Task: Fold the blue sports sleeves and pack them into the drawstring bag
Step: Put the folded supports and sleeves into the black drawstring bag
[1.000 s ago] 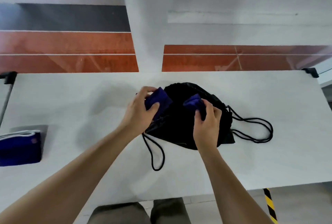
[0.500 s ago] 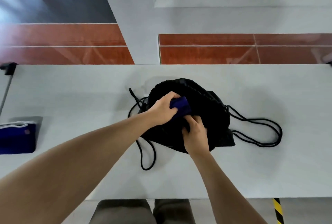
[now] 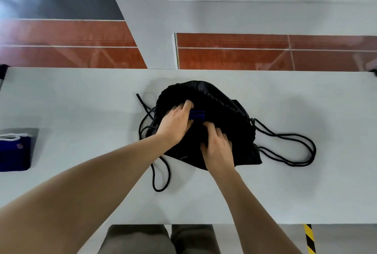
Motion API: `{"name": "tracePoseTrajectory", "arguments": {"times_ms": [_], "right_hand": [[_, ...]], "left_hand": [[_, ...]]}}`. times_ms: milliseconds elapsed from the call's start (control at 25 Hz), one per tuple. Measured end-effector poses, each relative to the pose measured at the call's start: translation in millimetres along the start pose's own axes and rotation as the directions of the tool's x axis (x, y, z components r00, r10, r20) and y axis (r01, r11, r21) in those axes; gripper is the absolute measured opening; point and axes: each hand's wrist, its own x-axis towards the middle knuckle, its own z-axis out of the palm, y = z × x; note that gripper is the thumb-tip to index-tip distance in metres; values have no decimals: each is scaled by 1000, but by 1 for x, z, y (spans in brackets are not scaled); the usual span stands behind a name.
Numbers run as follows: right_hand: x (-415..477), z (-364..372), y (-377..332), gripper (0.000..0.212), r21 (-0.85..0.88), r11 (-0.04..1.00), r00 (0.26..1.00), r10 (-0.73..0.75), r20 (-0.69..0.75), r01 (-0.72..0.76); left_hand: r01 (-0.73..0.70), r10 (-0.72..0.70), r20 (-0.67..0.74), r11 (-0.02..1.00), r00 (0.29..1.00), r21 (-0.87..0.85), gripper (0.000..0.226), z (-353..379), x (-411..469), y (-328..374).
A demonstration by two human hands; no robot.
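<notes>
A black drawstring bag (image 3: pixel 222 98) lies in the middle of the white table (image 3: pixel 81 101), its cords looping out to the left and right. A folded blue sleeve (image 3: pixel 197 115) shows as a small patch at the bag's mouth, mostly hidden by black fabric. My left hand (image 3: pixel 176 124) is closed around the sleeve's left end, fingers inside the opening. My right hand (image 3: pixel 217 149) grips the bag's near edge just below the sleeve. Another folded blue sleeve (image 3: pixel 14 151) with a white trim lies at the table's far left edge.
A long cord loop (image 3: pixel 291 149) trails right of the bag and another (image 3: pixel 161 176) hangs toward the near edge. Behind the table is a white pillar and a red-brown floor. A yellow-black striped tape (image 3: pixel 309 239) marks the floor at bottom right.
Both hands came together over the bag. The blue sleeve sank from above the bag into its mouth; only a small patch still shows. My right hand shifted from the sleeve to the bag's fabric.
</notes>
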Motion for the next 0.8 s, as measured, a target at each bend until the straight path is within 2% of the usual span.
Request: {"name": "tracePoseTrajectory", "arguments": {"times_ms": [120,200,280,360,520,800], "right_hand": [[-5,-1,3,37,-94,991,985,-107,-136,94],[-10,2,4,34,-161,981,982,-130,-139,107],[-13,1,-1,37,-158,982,981,-125,-146,102],[-13,-4,-11,39,-120,985,972,-147,-186,126],[-17,-15,-49,41,-75,977,950,-213,-228,201],[-23,-2,-141,41,-84,935,919,-354,-172,344]], "left_hand": [[-99,115,-99,984,988,147,34,-3,-13,0],[-133,150,-69,970,986,206,40,-1,-26,-2],[-116,120,-6,974,993,195,50,-1,-40,-3],[-106,112,-24,979,993,172,53,-9,-52,-4],[-81,109,-178,984,978,156,45,-40,-86,-14],[60,-14,-380,992,925,110,39,-103,-162,-70]]}}
